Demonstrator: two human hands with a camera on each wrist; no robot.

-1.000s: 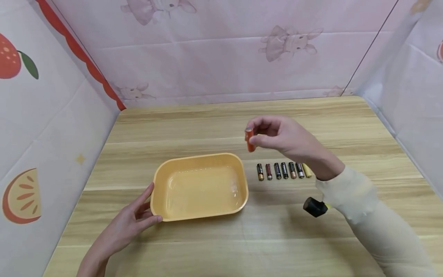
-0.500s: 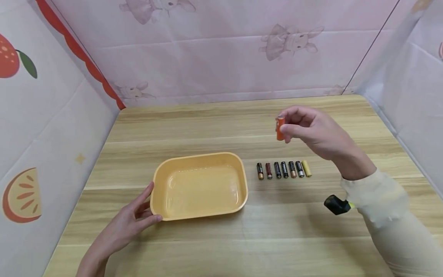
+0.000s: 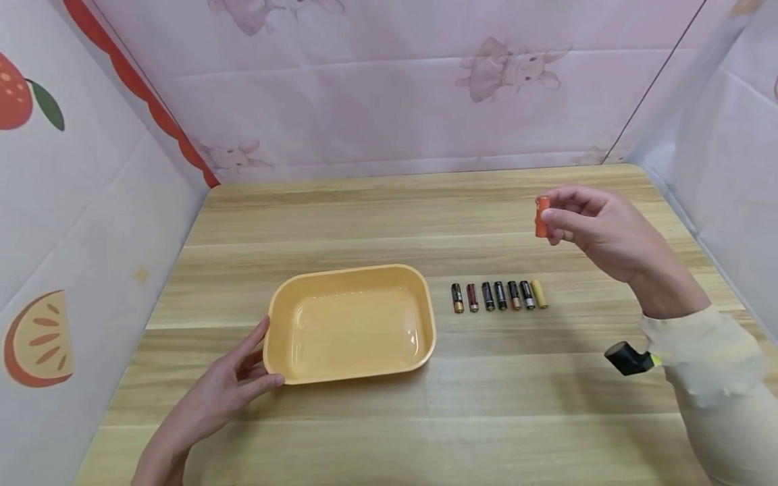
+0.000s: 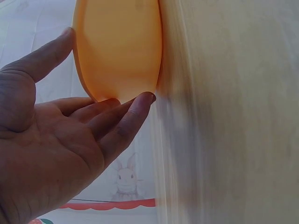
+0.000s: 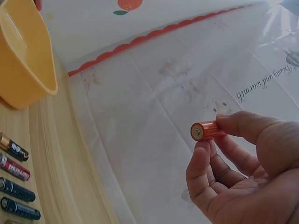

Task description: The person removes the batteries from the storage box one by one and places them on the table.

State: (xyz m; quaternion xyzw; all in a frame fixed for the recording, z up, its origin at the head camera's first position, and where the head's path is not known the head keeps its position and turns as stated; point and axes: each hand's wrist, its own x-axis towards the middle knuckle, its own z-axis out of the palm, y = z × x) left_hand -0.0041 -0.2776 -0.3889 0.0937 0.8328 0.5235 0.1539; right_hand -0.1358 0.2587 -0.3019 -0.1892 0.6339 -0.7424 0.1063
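Observation:
In the head view a yellow plastic basin [image 3: 340, 280] stands on the wooden table with nothing inside. My left hand [image 3: 213, 398] holds its left end, thumb and fingers spread against it. The left wrist view shows these fingertips against the basin's outer wall [image 4: 119, 51]. Raised over the table's right side, my right hand [image 3: 614, 236] pinches an orange battery [image 3: 541, 217] upright between thumb and fingers. One metal end of this battery [image 5: 200, 131] faces the right wrist camera. Below and left of that hand lies a neat row of several batteries [image 3: 500, 295], mostly dark.
At the row's right end is a yellow battery [image 3: 539, 294]. A dark red battery [image 3: 472, 297] lies second from the left. Patterned cloth walls [image 3: 389, 101] enclose the wooden table [image 3: 340, 432] at the back and sides. A black device [image 3: 629, 358] sticks out from the right sleeve.
My right hand has carried the orange battery to the right and slightly up, from beside the basin to beyond the row. The left hand and basin stay put.

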